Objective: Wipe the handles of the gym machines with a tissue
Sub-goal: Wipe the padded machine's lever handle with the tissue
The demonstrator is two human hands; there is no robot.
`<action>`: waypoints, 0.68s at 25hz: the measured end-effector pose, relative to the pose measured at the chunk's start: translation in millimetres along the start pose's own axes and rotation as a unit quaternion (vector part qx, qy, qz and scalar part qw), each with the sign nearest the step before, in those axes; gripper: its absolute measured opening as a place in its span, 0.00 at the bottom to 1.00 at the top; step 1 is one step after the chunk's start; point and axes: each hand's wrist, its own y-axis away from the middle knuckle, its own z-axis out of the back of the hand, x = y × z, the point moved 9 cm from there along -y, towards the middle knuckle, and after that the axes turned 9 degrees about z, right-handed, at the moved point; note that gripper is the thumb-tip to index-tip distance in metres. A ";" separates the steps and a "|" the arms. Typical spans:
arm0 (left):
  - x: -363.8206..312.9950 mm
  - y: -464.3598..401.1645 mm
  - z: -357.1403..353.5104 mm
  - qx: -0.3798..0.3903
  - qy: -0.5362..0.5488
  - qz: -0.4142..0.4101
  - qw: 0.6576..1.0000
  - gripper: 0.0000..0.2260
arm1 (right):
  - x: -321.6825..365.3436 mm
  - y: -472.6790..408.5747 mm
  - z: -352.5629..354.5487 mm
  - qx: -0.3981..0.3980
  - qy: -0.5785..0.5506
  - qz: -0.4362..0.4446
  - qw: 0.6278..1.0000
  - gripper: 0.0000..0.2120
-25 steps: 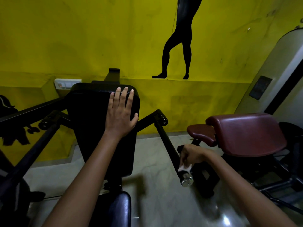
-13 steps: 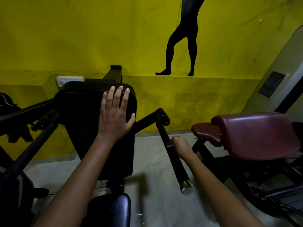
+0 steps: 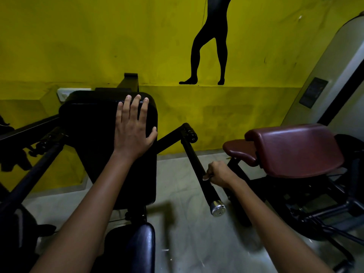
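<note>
While the left hand (image 3: 134, 133) lies flat with straight fingers on the black pad (image 3: 94, 131), the right hand (image 3: 217, 173) is curled around the black handle (image 3: 199, 166) about midway down its length, between the pivot (image 3: 190, 133) above and the chrome cap (image 3: 217, 208) at the free end. The tissue cannot be made out here (it may be tucked inside the right fist, against the bar). The handle slopes down toward the camera, just beside a maroon seat (image 3: 295, 148) on the right. I judge the bar rigid and fixed to its machine, so it will not give under pressure; its surface looks smooth and could let a thin tissue slide or bunch. The tissue itself would be light, soft and easy to tear, so it is best wrapped round the bar under the palm and fingers and drawn along with an even squeeze.
</note>
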 end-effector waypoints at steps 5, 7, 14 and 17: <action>1.3 -0.1 -1.5 0.018 0.000 -0.006 1.000 0.35 | 6.4 24.8 4.5 0.014 -0.031 0.016 0.999 0.06; 1.8 0.2 -1.2 0.017 -0.001 -0.010 1.000 0.35 | 13.0 35.2 1.9 0.057 -0.046 0.026 0.997 0.06; 3.0 1.3 -1.4 0.018 -0.003 -0.014 1.000 0.35 | 26.3 49.2 -4.0 0.215 -0.035 0.022 0.976 0.12; 3.2 1.1 -1.4 0.012 -0.003 -0.015 1.000 0.35 | 31.2 15.9 15.1 0.093 -0.050 0.035 0.994 0.10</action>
